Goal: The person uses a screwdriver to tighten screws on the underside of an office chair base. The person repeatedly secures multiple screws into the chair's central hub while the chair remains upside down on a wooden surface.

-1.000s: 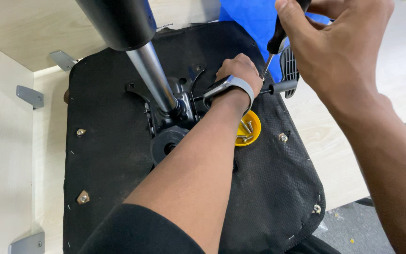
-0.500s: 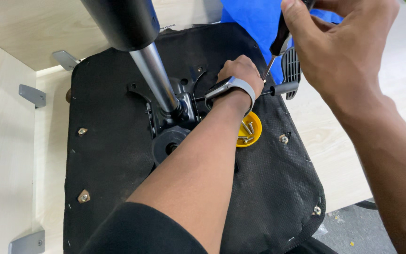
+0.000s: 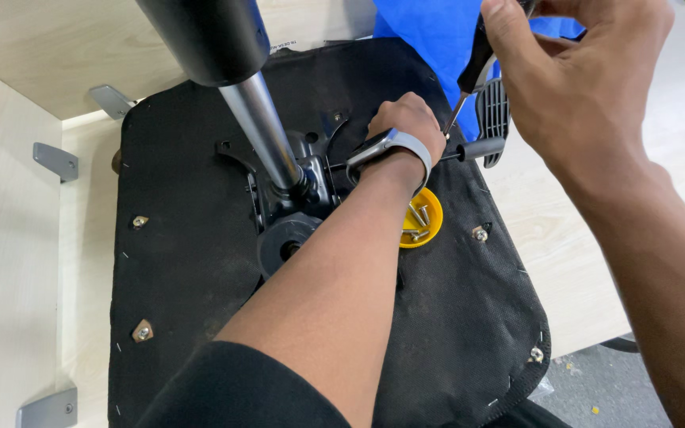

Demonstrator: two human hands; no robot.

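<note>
We have the screwdriver (image 3: 473, 67) pinched in our right hand (image 3: 588, 87), tip angled down just beside our left hand (image 3: 406, 123), which rests curled on the metal mechanism (image 3: 303, 186) at the middle of the upturned black seat (image 3: 192, 230). This looks like the fastening step; the next move calls for seating the tip squarely. A yellow cup (image 3: 430, 218) of screws (image 3: 415, 226) sits beside the wrist
</note>
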